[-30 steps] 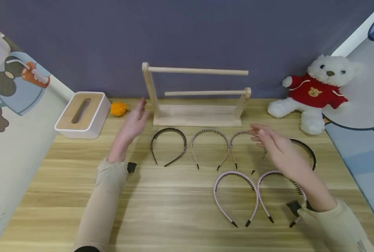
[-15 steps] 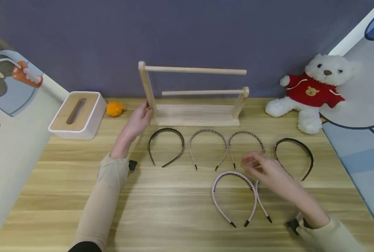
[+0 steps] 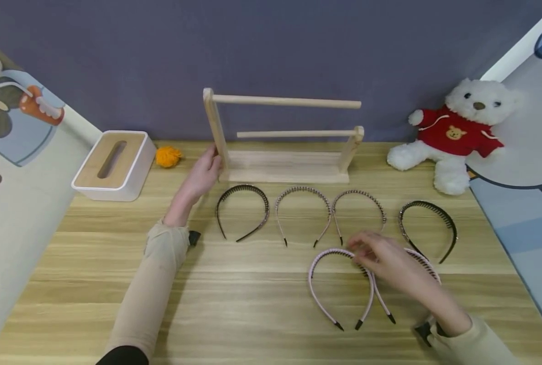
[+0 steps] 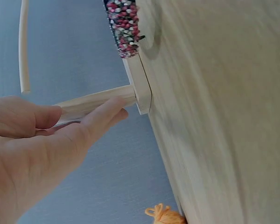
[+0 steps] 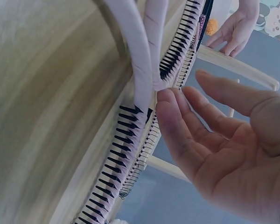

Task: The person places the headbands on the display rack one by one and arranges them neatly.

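Observation:
My left hand (image 3: 202,172) holds the left upright of a wooden rack (image 3: 284,167). In the left wrist view, thumb and fingers meet that post (image 4: 93,100). Over the lower row of headbands hovers my right hand (image 3: 389,258), its fingers loosely bent with nothing between them. In the right wrist view its fingertips (image 5: 165,100) come close to a pale pink headband (image 5: 140,60); contact cannot be told. One lilac headband (image 3: 312,279) lies below the hand, and a second lilac headband (image 3: 423,259) is partly hidden by it.
Behind lie a dark headband (image 3: 245,187), two beaded headbands, one left (image 3: 302,189) and one right (image 3: 357,192), and a black headband (image 3: 450,223). A tissue box (image 3: 136,172), an orange yarn ball (image 3: 168,157) and a white teddy bear (image 3: 458,126) stand around the rack.
My left hand has moved right onto the rack's upright. My right hand has come down and toward the front, from above the back row to the lilac headbands.

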